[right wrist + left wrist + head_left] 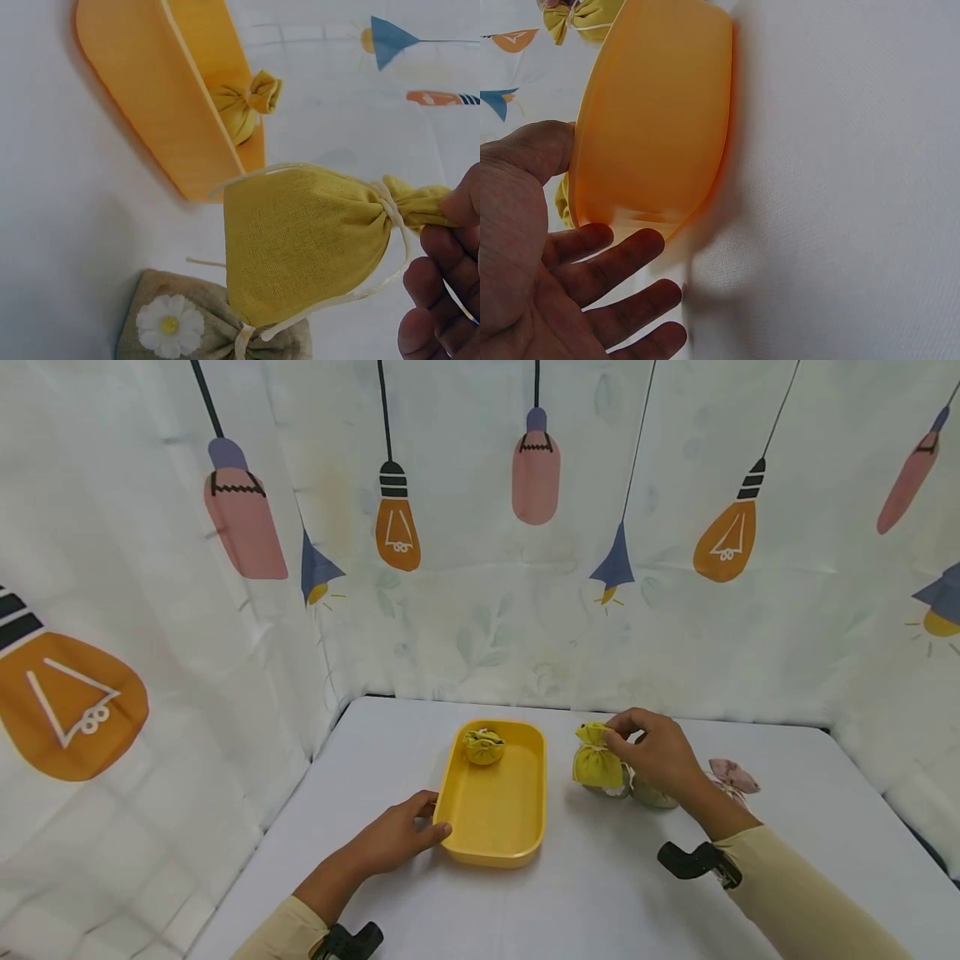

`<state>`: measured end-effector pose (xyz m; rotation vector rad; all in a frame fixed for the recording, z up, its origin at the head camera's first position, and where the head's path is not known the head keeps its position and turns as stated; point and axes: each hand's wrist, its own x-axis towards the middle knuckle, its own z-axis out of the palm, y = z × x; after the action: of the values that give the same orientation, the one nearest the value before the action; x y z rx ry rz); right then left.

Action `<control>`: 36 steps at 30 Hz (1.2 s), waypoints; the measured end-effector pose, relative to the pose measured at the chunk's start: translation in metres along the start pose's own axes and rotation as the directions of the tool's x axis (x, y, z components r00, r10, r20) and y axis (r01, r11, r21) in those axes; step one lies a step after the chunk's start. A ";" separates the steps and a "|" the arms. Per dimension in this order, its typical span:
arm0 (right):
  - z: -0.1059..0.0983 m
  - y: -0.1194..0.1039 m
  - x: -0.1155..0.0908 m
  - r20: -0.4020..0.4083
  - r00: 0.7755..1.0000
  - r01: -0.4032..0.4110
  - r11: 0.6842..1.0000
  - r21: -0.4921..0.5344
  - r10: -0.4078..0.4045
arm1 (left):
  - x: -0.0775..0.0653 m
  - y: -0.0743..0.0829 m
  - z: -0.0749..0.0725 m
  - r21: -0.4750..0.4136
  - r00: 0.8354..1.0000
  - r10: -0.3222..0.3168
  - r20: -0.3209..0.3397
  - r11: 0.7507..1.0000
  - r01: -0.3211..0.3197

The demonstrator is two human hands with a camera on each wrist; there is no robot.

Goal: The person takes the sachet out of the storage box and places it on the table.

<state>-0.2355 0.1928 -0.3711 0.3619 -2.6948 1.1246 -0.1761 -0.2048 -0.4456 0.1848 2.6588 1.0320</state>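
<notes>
My right hand (660, 756) pinches the gathered neck of a yellow cloth drawstring pouch (307, 240) between thumb and fingers. The pouch (596, 767) hangs over a grey-brown pouch with a white daisy (171, 326), its pale cord ends dangling. To the left lies a yellow plastic tray (491, 827) with another yellow pouch (483, 747) inside at its far left corner. My left hand (397, 835) is at the tray's left side; in the left wrist view its thumb touches the rim and its other fingers are spread loosely along the outer wall.
Beside the daisy pouch sits another greyish pouch (652, 795), partly behind my right hand. Farther right is a pink pouch (733, 777), partly hidden by the wrist. A white table (585, 902) carries everything, with a lamp-print curtain (480, 610) behind.
</notes>
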 end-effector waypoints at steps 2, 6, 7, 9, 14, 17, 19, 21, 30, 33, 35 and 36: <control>-0.002 0.002 -0.002 0.005 1.000 -0.013 1.000 -0.003 0.013 | 0.000 0.000 0.000 0.002 1.000 -0.003 0.003 1.000 0.003; -0.007 0.006 -0.006 0.003 1.000 -0.011 1.000 -0.011 0.011 | 0.001 -0.001 0.000 0.010 1.000 -0.006 0.004 1.000 0.006; -0.008 0.007 -0.007 0.000 1.000 -0.004 1.000 -0.016 0.004 | 0.001 -0.001 0.000 0.010 1.000 -0.006 0.003 1.000 0.006; -0.010 0.009 -0.009 -0.005 1.000 0.000 1.000 -0.027 0.000 | 0.002 -0.001 0.000 0.012 1.000 -0.004 0.000 1.000 0.004; -0.017 0.015 -0.014 -0.014 1.000 -0.022 0.999 -0.045 0.021 | 0.002 -0.001 0.000 0.015 1.000 -0.009 -0.004 1.000 0.009; -0.022 0.017 -0.018 -0.010 0.999 -0.050 0.998 -0.042 0.050 | 0.003 -0.001 0.000 0.016 1.000 -0.021 -0.004 1.000 0.021; -0.024 0.017 -0.020 0.001 0.998 -0.070 0.997 -0.034 0.070 | 0.003 -0.001 0.000 0.017 1.000 -0.028 -0.004 0.999 0.028; -0.027 0.018 -0.022 0.010 0.996 -0.088 0.996 -0.034 0.088 | 0.003 -0.001 0.000 0.016 0.999 -0.035 -0.004 0.999 0.035; -0.035 0.020 -0.031 0.015 0.995 -0.095 0.993 -0.072 0.096 | 0.002 -0.001 0.001 0.013 0.999 -0.031 -0.012 0.999 0.031; -0.038 0.023 -0.034 0.014 0.995 -0.092 0.992 -0.090 0.094 | 0.002 -0.002 0.001 0.011 1.000 -0.025 -0.013 1.000 0.025; -0.039 0.025 -0.037 0.011 0.996 -0.089 0.991 -0.100 0.090 | 0.002 -0.002 0.001 0.008 1.000 -0.022 -0.012 1.000 0.022; -0.040 0.027 -0.038 0.007 0.996 -0.086 0.991 -0.104 0.087 | 0.002 -0.002 0.001 0.007 1.000 -0.022 -0.012 1.000 0.022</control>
<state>-0.2043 0.2452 -0.3717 0.2379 -2.7900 1.0021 -0.1780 -0.2049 -0.4486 0.1513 2.6690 1.0205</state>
